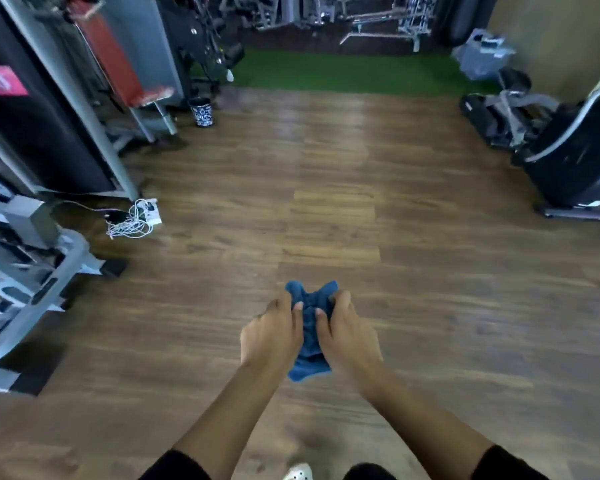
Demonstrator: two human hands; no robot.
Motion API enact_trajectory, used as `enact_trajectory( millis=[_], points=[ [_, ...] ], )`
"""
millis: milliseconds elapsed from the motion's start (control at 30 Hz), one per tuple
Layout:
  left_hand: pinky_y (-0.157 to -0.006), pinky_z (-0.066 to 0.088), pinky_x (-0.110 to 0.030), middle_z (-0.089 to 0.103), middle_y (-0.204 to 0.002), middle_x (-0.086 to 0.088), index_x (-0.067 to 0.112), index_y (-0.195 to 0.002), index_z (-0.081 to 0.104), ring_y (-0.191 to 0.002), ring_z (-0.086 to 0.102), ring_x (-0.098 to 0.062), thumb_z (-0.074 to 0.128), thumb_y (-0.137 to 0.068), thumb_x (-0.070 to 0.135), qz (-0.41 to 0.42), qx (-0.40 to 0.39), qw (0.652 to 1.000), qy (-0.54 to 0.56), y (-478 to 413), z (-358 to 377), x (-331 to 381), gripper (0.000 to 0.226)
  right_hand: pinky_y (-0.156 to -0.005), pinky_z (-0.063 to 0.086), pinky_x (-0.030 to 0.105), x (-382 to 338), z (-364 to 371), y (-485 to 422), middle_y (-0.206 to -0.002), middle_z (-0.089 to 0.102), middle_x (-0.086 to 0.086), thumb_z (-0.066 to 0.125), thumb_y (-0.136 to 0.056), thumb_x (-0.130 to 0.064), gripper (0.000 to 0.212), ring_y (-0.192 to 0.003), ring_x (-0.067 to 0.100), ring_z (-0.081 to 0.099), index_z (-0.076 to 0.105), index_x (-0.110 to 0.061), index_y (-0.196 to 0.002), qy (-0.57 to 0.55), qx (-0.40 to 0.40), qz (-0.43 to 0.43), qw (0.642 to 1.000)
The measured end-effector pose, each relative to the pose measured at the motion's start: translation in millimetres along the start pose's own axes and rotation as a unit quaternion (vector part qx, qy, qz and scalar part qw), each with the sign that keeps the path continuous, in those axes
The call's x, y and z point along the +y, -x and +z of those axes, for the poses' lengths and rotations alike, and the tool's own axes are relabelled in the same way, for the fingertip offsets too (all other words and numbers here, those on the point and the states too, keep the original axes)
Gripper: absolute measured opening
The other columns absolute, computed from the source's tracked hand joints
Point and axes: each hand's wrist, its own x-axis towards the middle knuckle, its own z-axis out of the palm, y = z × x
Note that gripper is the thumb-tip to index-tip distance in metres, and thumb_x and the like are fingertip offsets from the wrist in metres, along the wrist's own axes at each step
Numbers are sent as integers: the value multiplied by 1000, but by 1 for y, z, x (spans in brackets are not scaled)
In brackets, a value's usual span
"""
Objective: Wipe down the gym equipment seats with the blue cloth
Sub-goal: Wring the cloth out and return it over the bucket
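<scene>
Wood floor (326, 188) beneath both hands, which half-hide the blue cloth (310, 327).

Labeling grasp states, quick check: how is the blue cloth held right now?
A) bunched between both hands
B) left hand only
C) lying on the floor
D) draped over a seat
A: the blue cloth is bunched between the left hand and right hand, above the wood floor.

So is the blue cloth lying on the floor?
No, the blue cloth is bunched up in the air between the left hand and the right hand, which both grip it above the wooden floor.
</scene>
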Motion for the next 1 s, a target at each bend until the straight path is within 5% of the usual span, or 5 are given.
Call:
enact_trajectory(
  millis=[167, 600, 1000],
  points=[
    [-60, 34, -30, 61, -93, 0, 22, -90, 31, -81, 62, -25, 24, -101, 42, 2, -11, 999, 31, -126, -1, 20, 25, -58, 42, 34, 8, -14, -129, -97, 58, 4, 32, -101, -37, 20, -76, 28, 62, 31, -18, -97, -3, -12, 17, 1000],
    [-60, 37, -29, 63, -91, 2, 18, -99, 40, -82, 63, -23, 23, -101, 42, -42, 8, 998, 40, -468, 13, 87, 30, -47, 30, 27, 33, -75, -487, -96, 59, 1, 31, -101, -38, 19, -70, 20, 57, 31, -19, -98, 13, -61, -27, 998],
    [-60, 34, -29, 63, -89, 1, 18, -100, 41, -80, 62, -22, 23, -101, 42, -103, 37, 994, 29, -774, 12, 46, 29, -66, 52, 40, -17, -53, -803, -94, 62, 1, 33, -100, -41, 22, -75, 19, 63, 35, -19, -102, 7, -81, -80, 993]
  ],
)
